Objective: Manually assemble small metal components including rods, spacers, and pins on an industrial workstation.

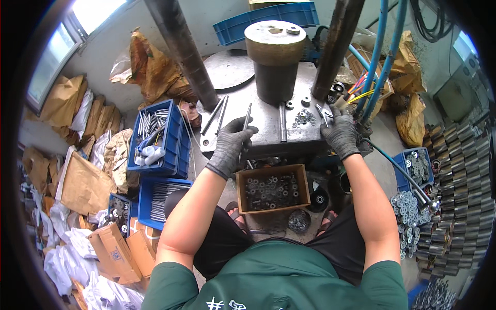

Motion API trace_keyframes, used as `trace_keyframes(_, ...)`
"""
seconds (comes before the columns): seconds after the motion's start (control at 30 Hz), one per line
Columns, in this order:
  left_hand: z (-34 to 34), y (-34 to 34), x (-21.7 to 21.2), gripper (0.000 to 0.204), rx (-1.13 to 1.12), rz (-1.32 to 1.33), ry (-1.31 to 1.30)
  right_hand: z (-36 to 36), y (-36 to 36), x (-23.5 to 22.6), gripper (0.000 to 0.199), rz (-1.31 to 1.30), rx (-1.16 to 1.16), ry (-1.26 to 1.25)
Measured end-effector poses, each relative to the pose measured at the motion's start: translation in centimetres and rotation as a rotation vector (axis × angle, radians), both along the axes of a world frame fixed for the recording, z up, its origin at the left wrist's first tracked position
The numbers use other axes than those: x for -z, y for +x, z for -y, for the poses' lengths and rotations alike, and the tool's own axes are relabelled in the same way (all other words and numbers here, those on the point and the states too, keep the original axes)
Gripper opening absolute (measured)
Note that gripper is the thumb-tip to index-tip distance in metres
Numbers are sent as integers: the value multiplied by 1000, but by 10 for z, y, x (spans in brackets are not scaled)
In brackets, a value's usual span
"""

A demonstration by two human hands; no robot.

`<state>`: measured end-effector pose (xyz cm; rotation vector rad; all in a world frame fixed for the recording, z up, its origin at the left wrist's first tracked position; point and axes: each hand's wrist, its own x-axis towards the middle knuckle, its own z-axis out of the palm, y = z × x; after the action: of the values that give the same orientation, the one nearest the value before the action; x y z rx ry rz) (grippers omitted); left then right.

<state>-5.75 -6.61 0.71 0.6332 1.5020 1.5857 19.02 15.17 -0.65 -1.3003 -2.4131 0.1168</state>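
Observation:
Dark grey gloves cover both hands. My left hand (231, 143) is closed around a thin metal shaft (248, 114), which stands nearly upright over the front of the steel press table (266, 135). Over the table's right side, my right hand (342, 135) grips pliers (324, 111), whose jaws point up and left. Between the hands lie a thicker metal rod (282, 124) and a scattered pile of small metal rings (305, 118). Small bearings (306, 101) sit behind the rings. Two more shafts (221, 114) rest left of my left hand.
A heavy steel cylinder (275, 67) stands at the table's middle, between two columns (188, 57). Below the front edge sits a cardboard box (274, 211) of bearings. Blue crates (178, 155) with shafts stand left; stacked metal cylinders (460, 191) line the right. Blue hoses (383, 67) hang at right.

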Motion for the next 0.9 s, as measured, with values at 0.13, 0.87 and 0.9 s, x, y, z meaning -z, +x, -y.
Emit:
trace_keyframes(0.13, -2, -13, 4, 46, -32, -17, -61, -1, -4, 10, 68, -52, -31, 119)
trace_keyframes(0.87, 1, -70, 14, 32, -350, -1355, -521, 18, 34, -20, 37, -591, -338, 83)
trace_keyframes(0.9, 4, -78, 12, 30, -310, -1316, -518, 21, 39, -25, 37, -576, -371, 118)
